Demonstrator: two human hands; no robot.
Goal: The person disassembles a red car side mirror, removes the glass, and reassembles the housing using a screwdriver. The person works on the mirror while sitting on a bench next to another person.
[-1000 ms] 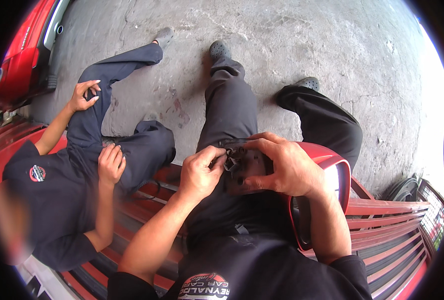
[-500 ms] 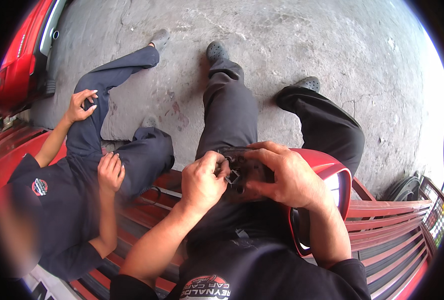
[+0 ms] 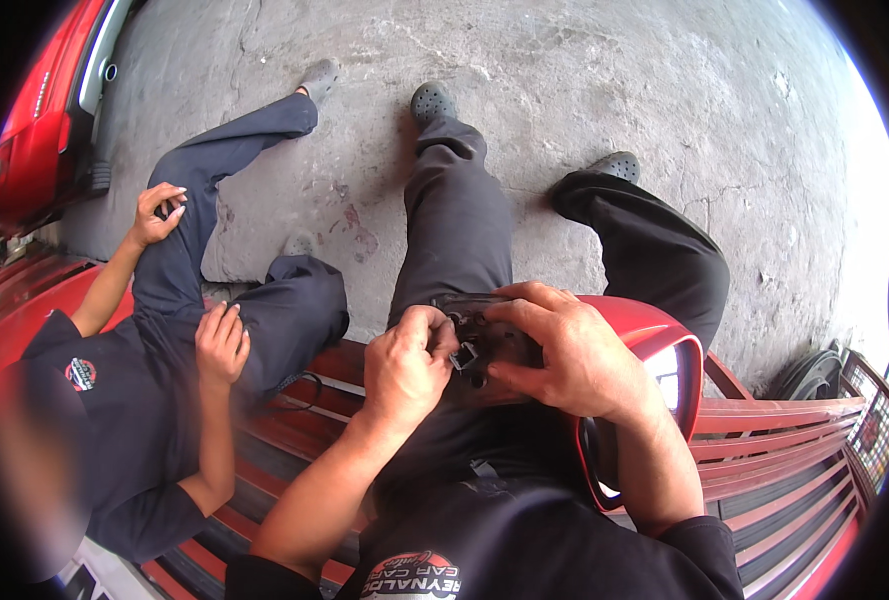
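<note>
A red car side mirror (image 3: 629, 318) lies across my lap, its glass (image 3: 668, 377) facing right and toward me. The black mounting base (image 3: 483, 312) of the mirror points left, between my hands. My right hand (image 3: 590, 358) grips this base from the right, thumb on the near side and fingers over the far side. At the left end of the base, my left hand (image 3: 410, 365) is closed in a pinch. Beside its fingertips shows a small square, grey-edged piece (image 3: 465, 355). What the pinch holds is mostly hidden by the fingers.
I sit on a red slatted bench (image 3: 765, 440). Another person (image 3: 135, 430) sits close on my left, hands on their legs. A red vehicle (image 3: 45, 110) stands at the far left. Coiled black hose (image 3: 807, 378) lies by a mesh panel (image 3: 870, 425) at the right.
My left fingers have shifted slightly at the base, and the small square piece has tilted a little. My right hand keeps its hold, with its fingers slightly moved.
</note>
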